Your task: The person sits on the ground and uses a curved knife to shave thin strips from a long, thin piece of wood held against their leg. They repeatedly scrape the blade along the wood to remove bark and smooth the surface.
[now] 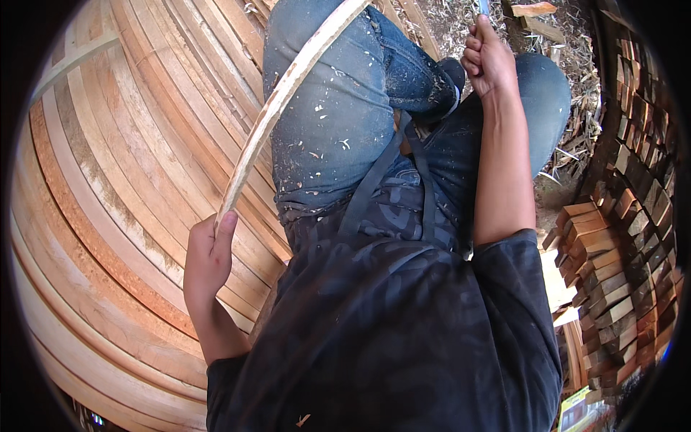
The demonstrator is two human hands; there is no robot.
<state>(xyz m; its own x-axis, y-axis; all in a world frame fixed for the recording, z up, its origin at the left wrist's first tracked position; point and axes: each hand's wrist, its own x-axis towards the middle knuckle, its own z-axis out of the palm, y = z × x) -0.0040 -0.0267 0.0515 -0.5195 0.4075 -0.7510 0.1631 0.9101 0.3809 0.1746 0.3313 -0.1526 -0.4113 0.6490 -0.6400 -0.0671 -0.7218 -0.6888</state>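
My left hand point(209, 253) is closed around the lower end of a long, pale wooden strip point(277, 101). The strip looks bowed in this wide picture and has a rough, brown-flecked face. It slants up across my thigh and leaves the view at the top edge. Up at the right, above my knee, my right hand point(491, 57) is a fist around a narrow tool, of which only a light-blue piece point(483, 7) sticks out past the fingers. The rest of that tool is hidden by my hand or cut off by the frame.
Long wooden boards point(137, 187) lie side by side on the left, with one crosspiece point(75, 66) over them. Wood shavings point(461, 18) litter the ground ahead, with offcuts point(536, 10) among them. Stacked timber ends point(601, 266) rise along the right. Chips dot my jeans point(324, 129).
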